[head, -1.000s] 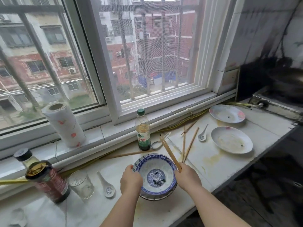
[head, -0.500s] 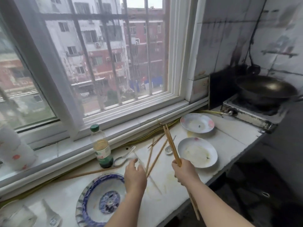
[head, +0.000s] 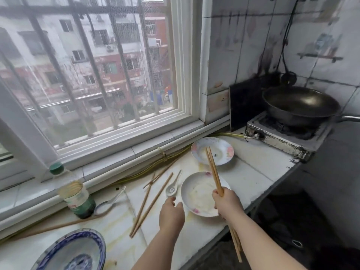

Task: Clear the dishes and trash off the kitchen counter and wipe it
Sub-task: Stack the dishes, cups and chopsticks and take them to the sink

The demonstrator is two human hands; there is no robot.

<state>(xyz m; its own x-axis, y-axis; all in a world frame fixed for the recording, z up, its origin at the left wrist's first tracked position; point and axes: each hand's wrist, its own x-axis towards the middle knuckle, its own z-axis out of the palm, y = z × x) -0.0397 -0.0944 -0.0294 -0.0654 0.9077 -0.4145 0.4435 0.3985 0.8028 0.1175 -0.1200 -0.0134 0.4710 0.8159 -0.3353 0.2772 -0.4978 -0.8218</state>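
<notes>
Both hands have come away from the blue bowl [head: 78, 248], which now sits well off to the left of the left hand [head: 171, 213], and have crossed to the plates. The right hand [head: 227, 204] is closed round a pair of chopsticks [head: 213, 170], slanting above the near plate [head: 194, 191] just beneath it. The left hand, fingers loosely spread and holding nothing, reaches for that plate's rim; a spoon [head: 172, 189] lies just past its fingertips and loose chopsticks [head: 150, 203] lie to its left on the counter [head: 253, 172]. I'd say the dishes are being gathered and wiping hasn't begun. Next comes a firm pinch on the rim or spoon. The near plate holds only a pale smear. The far plate [head: 224, 152], beyond the right hand, has a few dark specks.
</notes>
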